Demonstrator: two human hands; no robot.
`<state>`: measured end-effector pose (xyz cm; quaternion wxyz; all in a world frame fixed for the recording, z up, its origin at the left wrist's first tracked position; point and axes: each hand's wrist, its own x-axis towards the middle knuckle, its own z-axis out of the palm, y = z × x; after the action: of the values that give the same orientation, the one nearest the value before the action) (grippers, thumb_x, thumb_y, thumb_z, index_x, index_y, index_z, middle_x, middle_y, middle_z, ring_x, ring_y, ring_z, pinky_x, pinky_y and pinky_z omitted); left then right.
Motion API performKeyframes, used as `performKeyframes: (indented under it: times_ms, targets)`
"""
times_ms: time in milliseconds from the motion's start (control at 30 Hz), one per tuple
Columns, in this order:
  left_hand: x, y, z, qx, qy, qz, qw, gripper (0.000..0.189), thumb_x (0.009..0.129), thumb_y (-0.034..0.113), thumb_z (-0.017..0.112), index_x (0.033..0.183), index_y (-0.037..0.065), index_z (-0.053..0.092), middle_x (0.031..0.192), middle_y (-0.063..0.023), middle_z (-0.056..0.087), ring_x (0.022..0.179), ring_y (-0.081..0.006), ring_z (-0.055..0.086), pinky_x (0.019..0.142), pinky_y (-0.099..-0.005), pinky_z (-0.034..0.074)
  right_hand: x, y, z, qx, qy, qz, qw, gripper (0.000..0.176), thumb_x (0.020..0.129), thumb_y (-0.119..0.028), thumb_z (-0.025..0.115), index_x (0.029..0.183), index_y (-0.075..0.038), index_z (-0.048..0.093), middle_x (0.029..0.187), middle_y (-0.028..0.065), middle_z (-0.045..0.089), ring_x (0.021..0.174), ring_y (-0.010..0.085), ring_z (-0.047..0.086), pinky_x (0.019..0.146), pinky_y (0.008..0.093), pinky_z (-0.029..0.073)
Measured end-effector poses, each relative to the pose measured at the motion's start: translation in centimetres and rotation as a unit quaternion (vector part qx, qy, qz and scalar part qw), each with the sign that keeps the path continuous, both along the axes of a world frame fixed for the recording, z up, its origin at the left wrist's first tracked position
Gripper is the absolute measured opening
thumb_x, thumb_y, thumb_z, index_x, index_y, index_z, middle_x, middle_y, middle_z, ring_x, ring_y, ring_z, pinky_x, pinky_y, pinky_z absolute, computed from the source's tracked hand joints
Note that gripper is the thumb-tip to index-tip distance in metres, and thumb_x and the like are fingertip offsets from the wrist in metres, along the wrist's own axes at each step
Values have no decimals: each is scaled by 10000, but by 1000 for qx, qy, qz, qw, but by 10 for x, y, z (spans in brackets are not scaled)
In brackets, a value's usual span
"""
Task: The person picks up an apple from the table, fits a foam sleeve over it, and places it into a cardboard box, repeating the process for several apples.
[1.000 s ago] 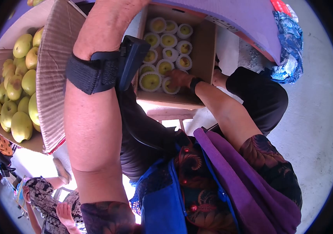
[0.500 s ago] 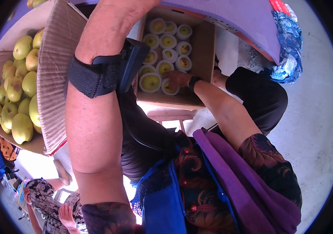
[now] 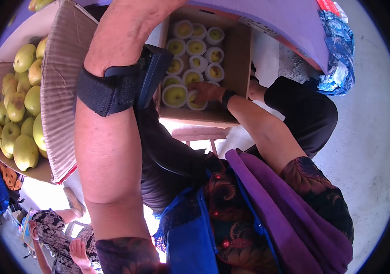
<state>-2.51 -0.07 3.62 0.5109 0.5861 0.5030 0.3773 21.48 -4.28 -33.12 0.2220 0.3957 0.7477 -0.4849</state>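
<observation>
Yellow-green round fruit in white foam nets (image 3: 175, 96), grouped inside a brown cardboard box (image 3: 243, 55) at 12 o'clock. Right hand (image 3: 210, 92) at 6 o'clock within the box, fingers touching a netted fruit (image 3: 197, 101); spread impossible to tell. Left hand out of view. Loose yellow-green fruit (image 3: 25, 152) in an open corrugated carton (image 3: 61, 100) at 10 o'clock.

The carton (image 3: 60, 105) is at the left; loose fruit (image 3: 26, 57) lies in it. The box (image 3: 240, 57) is ahead, right of the carton; cupped fruit (image 3: 175, 96) sits in its left part. A panel (image 3: 295, 27) spans behind the box to the bag (image 3: 338, 55), far right. A stool (image 3: 195, 133) appears to stand beneath the box.
</observation>
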Motion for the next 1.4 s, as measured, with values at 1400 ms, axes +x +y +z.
performKeyframes:
  times_ms: [1400]
  targets:
    - [25,-14,-2,128,284,63,948,262,879,209,591,945,-38,650,803,-159,657,774,-255,631,721,-354,499,-3,-1,21,19,-67,17,997,807,649,-122,767,1383,-92,430,1265,202,557,1188,331,526,970,380,450]
